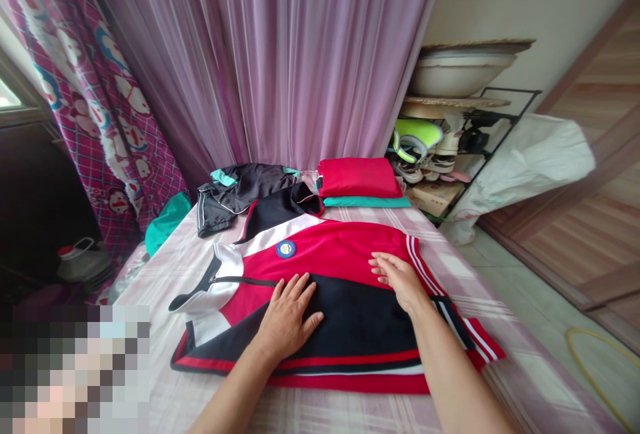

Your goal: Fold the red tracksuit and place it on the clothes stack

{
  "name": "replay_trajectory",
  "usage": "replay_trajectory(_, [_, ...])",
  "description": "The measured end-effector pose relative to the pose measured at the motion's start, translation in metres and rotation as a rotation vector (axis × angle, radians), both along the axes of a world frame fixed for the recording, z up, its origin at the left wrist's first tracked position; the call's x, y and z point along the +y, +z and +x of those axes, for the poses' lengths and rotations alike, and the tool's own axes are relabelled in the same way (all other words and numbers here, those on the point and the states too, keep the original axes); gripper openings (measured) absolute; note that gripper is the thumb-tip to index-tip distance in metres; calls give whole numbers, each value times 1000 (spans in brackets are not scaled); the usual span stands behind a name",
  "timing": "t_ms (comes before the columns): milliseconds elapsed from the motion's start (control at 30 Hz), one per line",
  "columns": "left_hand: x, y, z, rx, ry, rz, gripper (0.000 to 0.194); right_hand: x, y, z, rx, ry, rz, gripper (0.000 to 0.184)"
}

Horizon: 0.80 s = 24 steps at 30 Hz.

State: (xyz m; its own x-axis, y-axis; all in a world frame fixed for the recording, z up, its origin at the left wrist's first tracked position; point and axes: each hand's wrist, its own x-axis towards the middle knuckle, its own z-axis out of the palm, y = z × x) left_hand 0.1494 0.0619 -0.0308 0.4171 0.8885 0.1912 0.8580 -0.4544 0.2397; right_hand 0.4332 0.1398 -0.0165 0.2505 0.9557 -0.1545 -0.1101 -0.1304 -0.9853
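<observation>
A red, black and white zip-up jacket [330,247] lies spread on the table, its collar to the left and striped hem to the right. The near black sleeve is folded across the body, with its red striped cuff beyond the hem; the other sleeve extends toward the back. My left hand [289,317] rests flat on the folded sleeve near the zip, fingers spread. Over the red front near the hem is my right hand [397,279], fingers extended and slightly curved, holding nothing; whether it touches the cloth I cannot tell.
Behind the jacket are folded red clothes [357,177] on a teal piece [367,202], and a crumpled dark garment [240,191]. A checked cloth covers the table [500,367]. Purple curtains [280,54] hang behind. At right stands a rack [500,141] with shoes and a basin [463,71].
</observation>
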Motion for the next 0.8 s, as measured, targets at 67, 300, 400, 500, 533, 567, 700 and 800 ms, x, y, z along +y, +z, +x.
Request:
replay_trajectory(67, [0, -2, -1, -5, -4, 4, 61, 18, 8, 10, -128, 10, 20, 29])
replay_trajectory(300, [-1, 0, -1, -9, -9, 2, 61, 102, 34, 73, -1054, -143, -84, 27])
replay_trajectory(400, [-1, 1, -1, -7, -12, -3, 61, 122, 27, 88, -1240, -52, -140, 29])
replay_trajectory(500, [-1, 1, -2, -1, -14, -10, 61, 132, 16, 91, -1271, 67, -149, 23])
replay_trajectory(533, [-2, 2, -2, 1, -14, -10, 61, 134, 13, 91, -1273, 94, -149, 21])
replay_trajectory(567, [-2, 2, -2, 2, -14, -10, 61, 136, 11, 91, -1279, 117, -149, 20])
replay_trajectory(700, [-1, 4, -2, 20, -12, -30, 61, 134, 9, 90, -1330, 166, -148, 15])
replay_trajectory(800, [-1, 5, -1, 30, -5, -41, 62, 126, 14, 91, -1388, 154, -147, 6])
